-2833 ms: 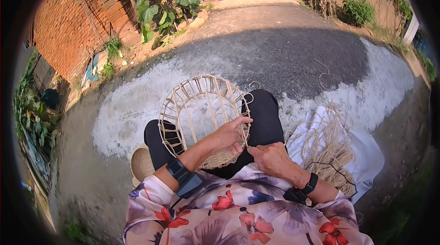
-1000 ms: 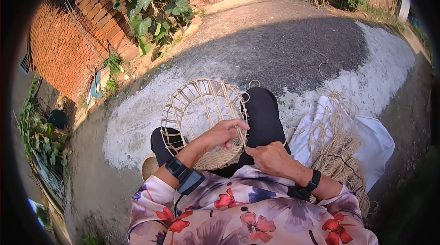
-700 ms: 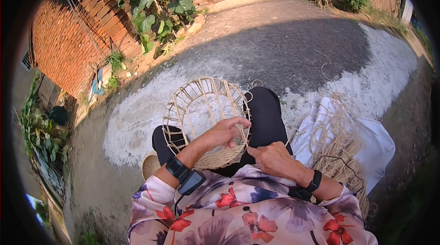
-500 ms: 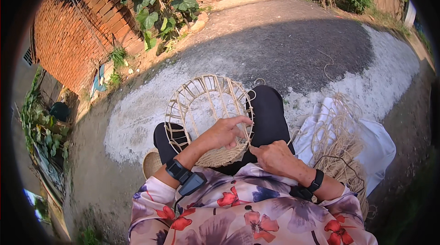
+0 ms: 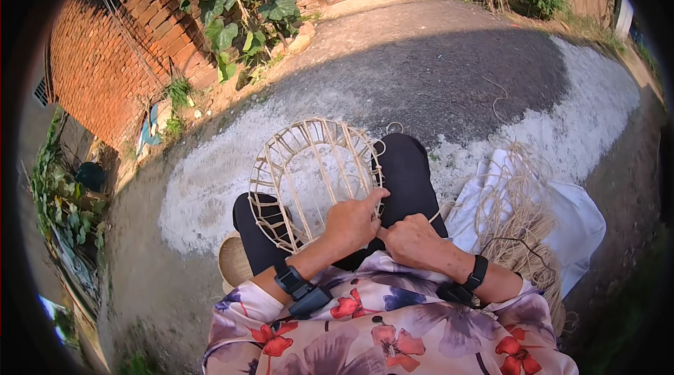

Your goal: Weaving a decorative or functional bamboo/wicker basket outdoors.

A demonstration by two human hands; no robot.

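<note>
A round, half-woven basket frame [image 5: 309, 164] of pale cane ribs rests on my lap, tilted away from me. My left hand [image 5: 354, 221] grips its near edge, index finger stretched along a rib. My right hand [image 5: 408, 239] sits right beside it, fingers pinched on a thin cane strand at the same spot on the frame's near edge. Both wrists wear dark bands. My legs in dark trousers [image 5: 407, 171] show under the frame.
A bundle of loose cane strands [image 5: 516, 224] lies on a white cloth [image 5: 579, 221] to my right. A woven stool edge [image 5: 232, 263] shows at my left. Brick wall [image 5: 112, 59] and leafy plants [image 5: 239, 3] stand far left; asphalt ground lies ahead.
The hands have stayed at the frame's near edge, now closer together. The left index finger has stretched out along a rib. The view shifted slightly.
</note>
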